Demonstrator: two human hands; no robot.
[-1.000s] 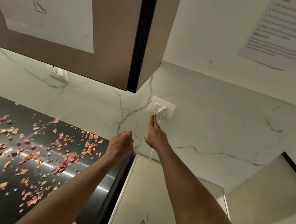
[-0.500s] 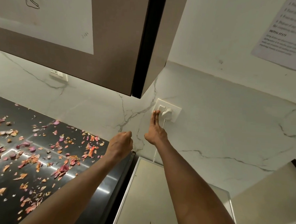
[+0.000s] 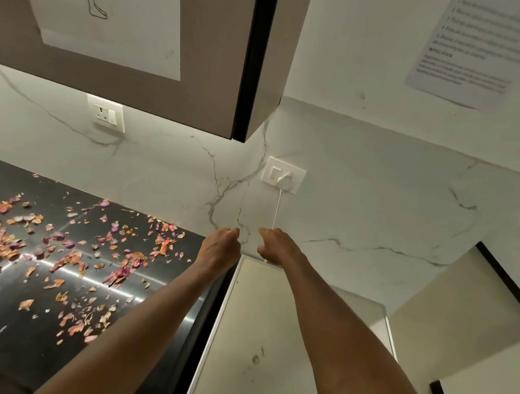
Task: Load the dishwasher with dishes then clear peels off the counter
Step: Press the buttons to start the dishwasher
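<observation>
Both hands hang in mid-frame over the seam between the dark tabletop point(image 3: 20, 320) and a pale appliance top point(image 3: 275, 333) at lower centre. The left hand point(image 3: 220, 247) is loosely curled with nothing in it. The right hand point(image 3: 275, 246) is also curled, just in front of the white cord point(image 3: 277, 209) that drops from the plug point(image 3: 285, 178) in the socket point(image 3: 295, 180) on the marble wall; whether it touches the cord I cannot tell, and it seems to hold nothing.

The peels point(image 3: 69, 256) lie scattered across the left of the frame, thickest along the left edge and thinning toward the tabletop's right end near the left hand. No dishes or dishwasher door show here; the pale top may belong to the machine, but that is a guess.

To clear the peels well, I judge it best to sweep with a flat palm from the back wall forward, gathering them into one heap before lifting, since the dry flakes look light and would scatter under a quick stroke. Keep them away from the seam, where bits could drop.
</observation>
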